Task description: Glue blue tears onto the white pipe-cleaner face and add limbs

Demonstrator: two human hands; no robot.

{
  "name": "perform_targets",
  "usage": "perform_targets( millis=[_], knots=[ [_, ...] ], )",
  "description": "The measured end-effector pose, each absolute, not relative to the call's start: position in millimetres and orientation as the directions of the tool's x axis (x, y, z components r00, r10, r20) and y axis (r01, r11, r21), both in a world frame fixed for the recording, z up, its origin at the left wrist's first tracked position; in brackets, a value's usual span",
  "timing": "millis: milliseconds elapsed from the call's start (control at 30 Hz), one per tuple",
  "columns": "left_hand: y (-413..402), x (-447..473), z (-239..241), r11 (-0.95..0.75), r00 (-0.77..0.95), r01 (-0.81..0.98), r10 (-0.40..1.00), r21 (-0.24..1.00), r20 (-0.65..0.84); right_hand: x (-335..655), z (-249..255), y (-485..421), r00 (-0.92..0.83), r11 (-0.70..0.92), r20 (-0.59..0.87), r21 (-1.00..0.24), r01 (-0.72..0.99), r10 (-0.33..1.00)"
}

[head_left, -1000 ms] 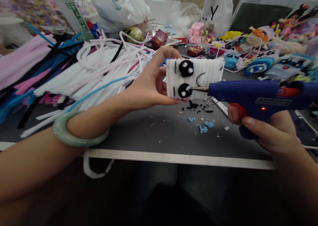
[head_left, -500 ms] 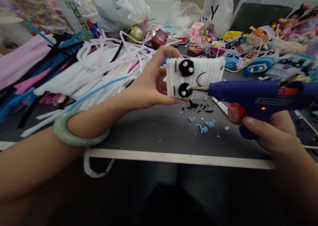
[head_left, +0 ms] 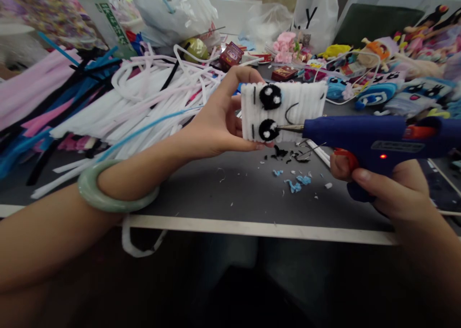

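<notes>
My left hand grips the end of a white pipe-cleaner block with a face on it, held sideways above the table. The face has two round black eyes with white spots, short dark brows and a curved mouth line. In my right hand is a blue hot glue gun, its red light lit and my finger at the orange trigger. The metal nozzle tip meets the edge of the lower eye. Whether glue is coming out cannot be seen. A pale green bangle circles my left wrist.
Bundles of pipe cleaners in white, pink, blue and black cover the table's left side. Blue and black fuzz scraps lie below the block. Finished figures crowd the right, with plastic bags and small red boxes behind.
Almost nothing differs. The glue gun has shifted very slightly to the right, with its tip still at the lower eye; the block and my left hand stay in place.
</notes>
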State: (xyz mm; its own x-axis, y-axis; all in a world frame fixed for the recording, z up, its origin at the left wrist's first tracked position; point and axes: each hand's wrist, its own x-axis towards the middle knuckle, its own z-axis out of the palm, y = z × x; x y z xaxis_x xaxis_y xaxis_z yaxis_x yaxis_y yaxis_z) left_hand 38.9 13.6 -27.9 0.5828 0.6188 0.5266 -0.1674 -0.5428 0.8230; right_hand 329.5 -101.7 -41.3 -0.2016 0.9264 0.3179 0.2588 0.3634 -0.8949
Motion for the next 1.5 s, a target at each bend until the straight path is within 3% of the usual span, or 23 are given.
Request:
perform_targets(
  millis=[600, 833, 1100, 1500],
  knots=[
    [16.2, 37.6, -31.3, -0.607, 0.619, -0.176, 0.544, 0.775, 0.567, 331.7, -43.9, -100.1, -0.208, 0.366, 0.316, -0.888, 0.279, 0.926],
    [20.6, 35.9, -32.1, -0.636, 0.582, -0.101, 0.585, 0.765, 0.564, 333.7, -45.1, -100.6, -0.214, 0.391, 0.345, -0.89, 0.236, 0.914],
    [17.1, 37.8, -30.0, -0.583, 0.589, -0.194, 0.574, 0.789, 0.569, 331.5, -43.8, -100.6, -0.21, 0.39, 0.345, -0.888, 0.243, 0.915],
    [17.4, 35.5, -30.7, -0.579, 0.604, -0.118, 0.603, 0.806, 0.522, 332.7, -44.3, -101.1, -0.207, 0.388, 0.344, -0.89, 0.24, 0.916]
  ],
)
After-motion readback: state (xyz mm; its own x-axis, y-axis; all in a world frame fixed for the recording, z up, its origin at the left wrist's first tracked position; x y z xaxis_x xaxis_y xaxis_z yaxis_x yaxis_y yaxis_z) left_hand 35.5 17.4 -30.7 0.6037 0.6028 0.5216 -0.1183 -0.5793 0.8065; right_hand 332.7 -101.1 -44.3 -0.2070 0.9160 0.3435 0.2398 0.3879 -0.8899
